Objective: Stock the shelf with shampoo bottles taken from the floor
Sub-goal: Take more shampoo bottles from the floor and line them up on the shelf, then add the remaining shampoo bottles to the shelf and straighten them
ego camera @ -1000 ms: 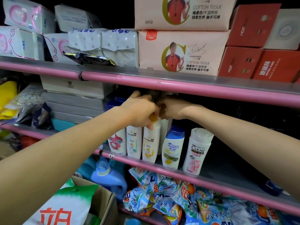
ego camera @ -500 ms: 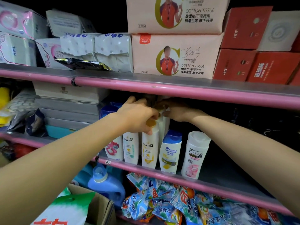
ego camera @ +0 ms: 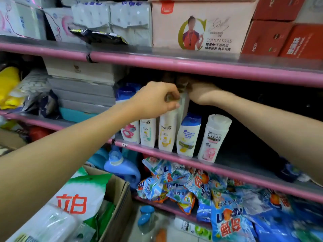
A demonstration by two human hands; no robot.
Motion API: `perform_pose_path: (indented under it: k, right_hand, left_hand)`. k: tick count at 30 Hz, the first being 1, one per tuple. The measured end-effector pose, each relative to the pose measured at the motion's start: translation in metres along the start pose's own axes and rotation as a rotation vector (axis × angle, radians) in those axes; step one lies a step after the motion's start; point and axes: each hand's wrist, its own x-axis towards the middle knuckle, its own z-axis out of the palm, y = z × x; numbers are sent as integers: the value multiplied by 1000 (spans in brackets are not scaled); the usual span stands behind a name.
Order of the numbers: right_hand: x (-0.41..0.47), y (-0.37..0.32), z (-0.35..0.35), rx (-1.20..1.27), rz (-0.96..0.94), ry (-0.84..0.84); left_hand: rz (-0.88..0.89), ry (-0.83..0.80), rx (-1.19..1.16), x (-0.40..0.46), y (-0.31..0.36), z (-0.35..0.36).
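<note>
Several shampoo bottles stand in a row at the front of the middle shelf (ego camera: pixel 227 169): a pink-labelled one (ego camera: pixel 130 134), a green Pantene (ego camera: pixel 147 133), a yellow Pantene (ego camera: pixel 166 137), a Head & Shoulders (ego camera: pixel 188 137) and a Clear (ego camera: pixel 215 137). My left hand (ego camera: pixel 155 100) grips the cap of the yellow Pantene. My right hand (ego camera: pixel 199 92) reaches deeper, its fingers curled in shadow over the top of a white bottle (ego camera: pixel 184 103) standing behind the front row. Below, a Clear bottle (ego camera: pixel 191 227) lies on the floor beside a blue-capped bottle (ego camera: pixel 146 218).
The upper shelf edge (ego camera: pixel 192 65) hangs just above both hands, loaded with tissue boxes (ego camera: pixel 201 27). Grey boxes (ego camera: pixel 82 88) fill the shelf's left. Dark free room lies right of the Clear bottle. Detergent bags (ego camera: pixel 201 186), a blue jug (ego camera: pixel 120 169) and a cardboard box (ego camera: pixel 117 198) sit below.
Both hands stay at the bottle tops. My right hand has slid further back under the upper shelf, and the view has tilted down, showing bottles on the floor.
</note>
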Motion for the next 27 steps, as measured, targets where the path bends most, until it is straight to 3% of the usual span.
perform_pose_path:
  k: [3,6,10,17,21,27]
  right_hand:
    - [-38,-16,-6,99,-44,103]
    - [-90,-30,1,209,-138,237]
    - [-160,-46,48,463,-123,207]
    - [-231,-47,224,597,194,-193]
    - [-281,-49,329,515,317,-560]
    - [-374,-36,415,452,342,-834]
  left_hand:
    - [-59,75,-227,-34,15,7]
    - [-122,20,-431,-75,22,29]
    - [-274,-79,-578,-135,18,89]
    - [-604,-409,-552,-233,-10,231]
    - [-831,-613,-407,-303,-22,302]
    - [-828,-779,-387,-364,-22,368]
